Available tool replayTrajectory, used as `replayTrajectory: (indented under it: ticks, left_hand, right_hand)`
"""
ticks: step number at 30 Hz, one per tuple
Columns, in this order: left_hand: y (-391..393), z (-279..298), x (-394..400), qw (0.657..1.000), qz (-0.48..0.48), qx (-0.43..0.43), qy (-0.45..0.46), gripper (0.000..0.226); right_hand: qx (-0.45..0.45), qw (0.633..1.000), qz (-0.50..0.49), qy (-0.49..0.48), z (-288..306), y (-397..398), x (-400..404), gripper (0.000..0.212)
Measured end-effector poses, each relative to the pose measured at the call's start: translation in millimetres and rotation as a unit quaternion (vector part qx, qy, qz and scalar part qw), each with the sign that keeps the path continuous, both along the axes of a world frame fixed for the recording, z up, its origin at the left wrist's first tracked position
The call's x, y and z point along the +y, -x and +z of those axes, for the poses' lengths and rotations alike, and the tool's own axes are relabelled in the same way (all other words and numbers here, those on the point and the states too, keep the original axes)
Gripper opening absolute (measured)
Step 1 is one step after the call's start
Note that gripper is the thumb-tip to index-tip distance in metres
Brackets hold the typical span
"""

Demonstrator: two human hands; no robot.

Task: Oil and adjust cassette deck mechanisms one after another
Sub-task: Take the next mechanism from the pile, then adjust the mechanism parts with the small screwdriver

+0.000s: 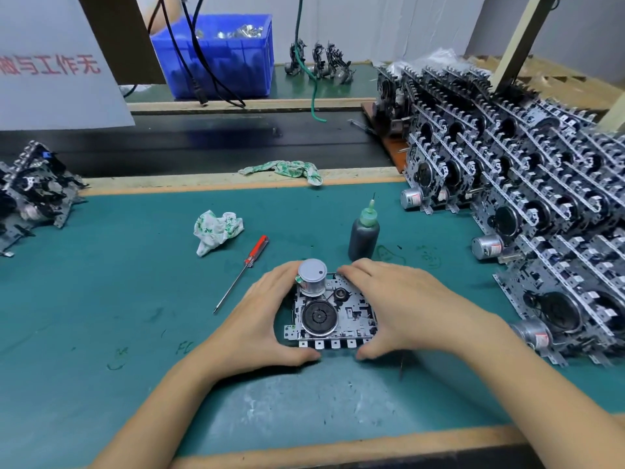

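Observation:
A cassette deck mechanism [333, 313] lies flat on the green mat, with its silver motor [313, 277] at the top left and a black flywheel [319, 316] below it. My left hand [262, 319] grips its left side, fingers curled behind the motor and thumb at the front edge. Over on the right side, my right hand [392, 306] holds it the same way, fingertips on the top edge. A dark oil bottle [364, 236] with a green needle tip stands just behind the mechanism. To the left lies a red-handled screwdriver [243, 272].
Several stacked mechanisms [527, 204] fill the right side of the bench. A few more mechanisms [30, 194] sit at the far left. A crumpled cloth [216, 231] lies left of the bottle, another cloth [287, 169] on the wooden rail. A blue bin [220, 59] stands behind the conveyor.

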State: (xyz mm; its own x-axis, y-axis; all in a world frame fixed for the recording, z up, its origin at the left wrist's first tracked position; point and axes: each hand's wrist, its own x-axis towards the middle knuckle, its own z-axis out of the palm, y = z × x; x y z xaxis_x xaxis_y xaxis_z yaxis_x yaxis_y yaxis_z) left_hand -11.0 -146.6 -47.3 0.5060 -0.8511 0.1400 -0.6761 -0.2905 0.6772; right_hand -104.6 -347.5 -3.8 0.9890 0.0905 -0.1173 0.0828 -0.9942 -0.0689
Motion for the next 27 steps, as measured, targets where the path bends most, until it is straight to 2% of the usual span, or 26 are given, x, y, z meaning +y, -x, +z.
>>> replayTrajectory:
  ticks: [4,6,7,8,9,11,13,14,16,18,20,22,24,25,27]
  left_hand:
    - [-1,4,1,0.997,0.007,0.071,0.017,0.105]
    - [-1,11,1,0.977,0.022,0.197,0.08,0.116]
    - [-1,17,-1,0.954,0.028,0.275,0.12,0.121]
    - [-1,23,-3,0.926,0.02,0.343,0.157,0.123]
    - [-2,28,-7,0.899,0.001,0.398,0.186,0.12]
    - [-3,35,-14,0.865,-0.037,0.457,0.204,0.099]
    - [-3,40,-23,0.823,-0.036,0.53,0.202,0.089]
    - [-4,38,-26,0.797,-0.033,0.568,0.203,0.093]
    - [-3,33,-33,0.756,-0.045,0.619,0.211,0.102]
    - [2,31,-36,0.72,-0.039,0.654,0.23,0.103]
    - [3,25,-35,0.677,-0.076,0.69,0.243,0.097]
    - [4,19,-35,0.646,-0.113,0.706,0.267,0.095]
    - [6,17,-32,0.611,-0.172,0.711,0.302,0.094]
    - [7,17,-32,0.601,-0.174,0.717,0.307,0.094]
    - [4,16,-32,0.601,-0.144,0.726,0.304,0.095]
  right_hand:
    - [-0.015,1.0,-0.018,-0.017,9,-3,-2,0.1]
    - [-0.029,0.998,-0.031,-0.054,13,-1,-4,0.099]
    - [-0.028,0.993,-0.039,-0.109,15,0,-5,0.095]
    - [-0.013,0.978,-0.043,-0.205,20,1,-4,0.088]
    - [0.011,0.945,-0.037,-0.325,24,2,-2,0.078]
    - [0.08,0.845,-0.009,-0.529,27,2,2,0.061]
    - [0.118,0.765,0.002,-0.633,26,3,15,0.046]
    - [0.132,0.725,0.005,-0.676,22,2,24,0.048]
    - [0.171,0.63,-0.004,-0.757,9,1,37,0.071]
    - [0.196,0.57,-0.024,-0.797,-3,1,44,0.082]
    - [0.211,0.551,-0.022,-0.807,-10,0,41,0.08]
    - [0.206,0.544,-0.001,-0.813,-13,1,38,0.064]
    - [0.192,0.531,-0.026,-0.825,-15,2,36,0.052]
    - [0.174,0.535,-0.055,-0.825,-17,2,34,0.05]
    - [0.111,0.592,-0.13,-0.788,-18,3,29,0.046]
